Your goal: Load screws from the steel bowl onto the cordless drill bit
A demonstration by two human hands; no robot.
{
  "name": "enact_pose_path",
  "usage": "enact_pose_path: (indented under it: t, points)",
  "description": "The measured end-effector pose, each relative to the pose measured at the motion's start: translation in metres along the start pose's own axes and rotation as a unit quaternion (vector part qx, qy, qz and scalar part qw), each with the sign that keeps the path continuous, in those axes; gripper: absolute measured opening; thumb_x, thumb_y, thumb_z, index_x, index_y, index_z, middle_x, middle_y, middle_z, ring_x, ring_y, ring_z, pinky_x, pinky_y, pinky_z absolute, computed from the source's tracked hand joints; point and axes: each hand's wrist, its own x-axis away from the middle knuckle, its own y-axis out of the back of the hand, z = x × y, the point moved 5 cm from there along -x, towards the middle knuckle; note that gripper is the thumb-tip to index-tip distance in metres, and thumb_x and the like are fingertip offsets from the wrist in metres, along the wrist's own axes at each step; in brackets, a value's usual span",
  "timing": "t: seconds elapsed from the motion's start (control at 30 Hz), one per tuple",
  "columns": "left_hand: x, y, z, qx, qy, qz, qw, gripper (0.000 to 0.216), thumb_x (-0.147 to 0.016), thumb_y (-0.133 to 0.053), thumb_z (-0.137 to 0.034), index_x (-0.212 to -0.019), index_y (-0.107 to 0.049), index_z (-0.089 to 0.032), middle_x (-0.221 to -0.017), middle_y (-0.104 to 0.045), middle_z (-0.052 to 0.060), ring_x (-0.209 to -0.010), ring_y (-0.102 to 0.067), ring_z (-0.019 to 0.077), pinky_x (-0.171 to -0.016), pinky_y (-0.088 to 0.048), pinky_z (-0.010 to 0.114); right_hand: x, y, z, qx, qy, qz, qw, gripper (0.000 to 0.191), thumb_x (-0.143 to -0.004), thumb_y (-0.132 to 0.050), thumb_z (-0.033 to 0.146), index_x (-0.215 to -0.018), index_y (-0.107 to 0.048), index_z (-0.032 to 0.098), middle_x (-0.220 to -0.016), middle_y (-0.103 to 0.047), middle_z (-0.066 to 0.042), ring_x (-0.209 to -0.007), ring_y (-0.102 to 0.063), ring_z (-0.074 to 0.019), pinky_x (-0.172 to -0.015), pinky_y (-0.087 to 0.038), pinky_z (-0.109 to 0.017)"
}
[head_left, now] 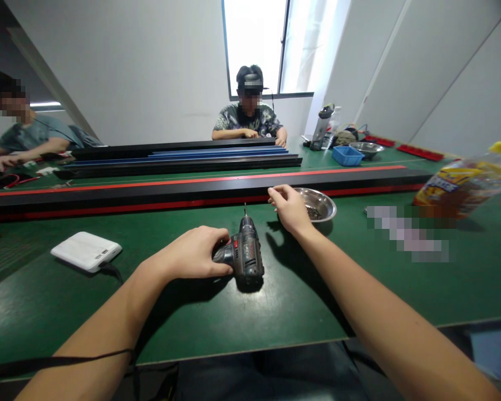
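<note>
My left hand [194,253] is wrapped round the handle of a cordless drill [249,253], which lies on its side on the green table with its bit pointing away from me. My right hand [290,209] is raised just left of a shallow metal bowl [329,206], thumb and fingers pinched together. Whatever is in that pinch is too small to make out. Small dark screws [313,213] lie in the bowl, partly hidden by my right hand. Beyond both hands runs a long black bar [183,192] with red edges.
A white power bank [86,250] with a cable lies at left. A large plastic bottle [463,186] stands at right near a blurred item. Across the table are dark and blue strips [217,153], a blue basket [347,156], and two people at work.
</note>
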Motion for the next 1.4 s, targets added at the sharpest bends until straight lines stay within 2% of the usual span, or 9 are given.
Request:
enact_pose_path:
  t: [0.13,0.23,0.47,0.67,0.73,0.8,0.9,1.1,1.4]
  points:
    - [0.000,-0.001,0.001,0.001,-0.004,0.000,1.000,0.038,-0.075,-0.078,-0.053,-0.092,-0.061,-0.024,-0.085,-0.068,0.001,-0.071,-0.060,0.0204,-0.060,-0.034,0.029,0.012,-0.031,-0.014,-0.221,-0.144,0.073,0.962,0.023,-0.090,-0.065,0.041,-0.090,-0.066,0.017,-0.084,-0.068,-0.006,-0.076,-0.064,-0.0174,-0.068,-0.051,-0.028]
    - [0.000,-0.002,0.002,0.000,-0.004,0.001,1.000,0.039,-0.074,-0.078,-0.054,-0.092,-0.061,-0.024,-0.086,-0.068,0.002,-0.071,-0.060,0.0207,-0.060,-0.034,0.030,0.015,-0.040,-0.026,-0.252,-0.198,0.081,0.944,0.022,-0.091,-0.062,0.039,-0.084,-0.064,0.018,-0.078,-0.065,-0.005,-0.068,-0.060,-0.0156,-0.066,-0.051,-0.028]
    - [0.000,-0.002,0.001,0.005,0.001,0.005,1.000,0.040,-0.075,-0.078,-0.055,-0.093,-0.061,-0.024,-0.087,-0.069,0.002,-0.072,-0.061,0.0207,-0.060,-0.036,0.029,0.014,-0.042,-0.040,-0.024,-0.076,0.107,0.991,0.021,-0.097,-0.050,0.027,-0.087,-0.066,0.020,-0.089,-0.071,-0.006,-0.082,-0.066,-0.0194,-0.078,-0.051,-0.032]
    - [0.001,0.001,0.012,0.095,0.008,0.038,0.995,0.045,-0.079,-0.075,-0.061,-0.098,-0.066,-0.022,-0.085,-0.071,0.001,-0.074,-0.064,0.0206,-0.063,-0.042,0.029,0.032,-0.051,-0.020,0.143,0.060,0.176,0.972,0.015,-0.098,-0.055,0.022,-0.092,-0.068,0.019,-0.099,-0.074,-0.009,-0.090,-0.067,-0.0218,-0.084,-0.048,-0.033]
    - [0.000,0.006,0.025,0.161,0.018,0.038,0.986,0.043,-0.088,-0.065,-0.062,-0.102,-0.068,-0.022,-0.084,-0.072,0.001,-0.075,-0.064,0.0202,-0.065,-0.045,0.029,0.034,-0.051,-0.017,0.161,0.072,0.185,0.967,0.017,-0.100,-0.054,0.022,-0.093,-0.069,0.018,-0.100,-0.074,-0.010,-0.090,-0.067,-0.0218,-0.083,-0.048,-0.033]
    - [-0.002,0.019,0.047,0.177,0.053,-0.058,0.981,0.039,-0.091,-0.059,-0.057,-0.101,-0.069,-0.021,-0.094,-0.074,0.004,-0.082,-0.066,0.0208,-0.071,-0.049,0.030,0.034,-0.050,-0.016,0.170,0.075,0.188,0.965,0.018,-0.101,-0.054,0.023,-0.094,-0.069,0.017,-0.101,-0.074,-0.011,-0.091,-0.067,-0.0218,-0.083,-0.047,-0.032]
    - [-0.001,0.031,0.086,0.047,0.172,-0.211,0.961,0.028,-0.090,-0.057,-0.044,-0.097,-0.070,-0.020,-0.096,-0.075,0.006,-0.086,-0.068,0.0239,-0.077,-0.050,0.034,0.033,-0.047,-0.016,0.179,0.078,0.190,0.962,0.019,-0.101,-0.054,0.024,-0.094,-0.070,0.017,-0.102,-0.074,-0.011,-0.094,-0.067,-0.0216,-0.084,-0.046,-0.032]
    - [-0.010,0.005,0.109,-0.039,0.220,-0.203,0.953,0.037,-0.088,-0.062,-0.045,-0.117,-0.074,-0.024,-0.106,-0.075,0.009,-0.093,-0.069,0.0261,-0.085,-0.051,0.036,0.033,-0.044,-0.016,0.180,0.086,0.187,0.962,0.020,-0.101,-0.055,0.026,-0.093,-0.070,0.018,-0.098,-0.073,-0.010,-0.089,-0.065,-0.0213,-0.081,-0.045,-0.032]
    - [-0.016,0.002,0.101,-0.009,0.201,-0.206,0.958,0.024,-0.091,-0.061,-0.041,-0.094,-0.076,-0.023,-0.105,-0.077,0.011,-0.097,-0.069,0.0273,-0.087,-0.051,0.038,0.034,-0.040,-0.014,0.173,0.090,0.184,0.963,0.020,-0.100,-0.055,0.026,-0.088,-0.068,0.019,-0.092,-0.072,-0.008,-0.083,-0.064,-0.0203,-0.077,-0.044,-0.032]
